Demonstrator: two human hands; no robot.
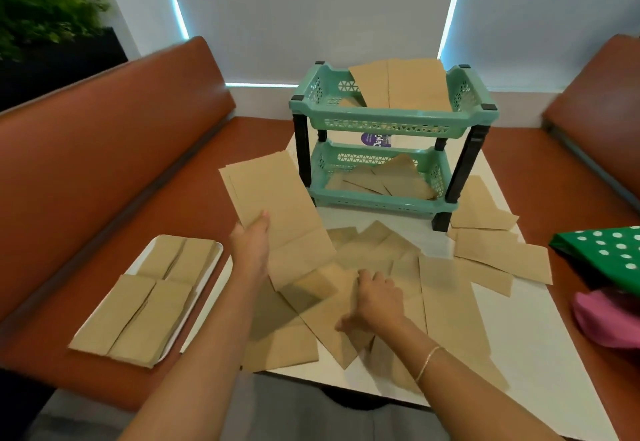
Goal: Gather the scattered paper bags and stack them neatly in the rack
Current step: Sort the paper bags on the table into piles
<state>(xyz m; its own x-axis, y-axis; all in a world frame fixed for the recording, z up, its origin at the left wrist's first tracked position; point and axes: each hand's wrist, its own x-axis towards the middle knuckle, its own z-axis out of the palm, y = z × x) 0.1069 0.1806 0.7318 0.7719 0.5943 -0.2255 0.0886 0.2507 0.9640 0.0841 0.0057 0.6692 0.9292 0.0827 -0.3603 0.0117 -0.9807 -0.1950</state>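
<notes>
A teal two-tier rack (388, 122) stands at the far middle of the white table (540, 336). Brown paper bags (401, 87) lean in its top tier and more bags (384, 181) lie in the bottom tier. My left hand (251, 246) grips a small stack of flat brown bags (277, 205), lifted above the table left of the rack. My right hand (375, 302) rests on the scattered bags (446, 305) in front of me, fingers curled down onto one. Further bags (498, 250) lie to the right of the rack.
A white tray (207, 274) with several folded brown bags (145, 312) sits on the orange bench seat at my left. A green dotted bag (606, 253) and a pink cloth (609, 319) lie at the table's right edge. Orange benches flank the table.
</notes>
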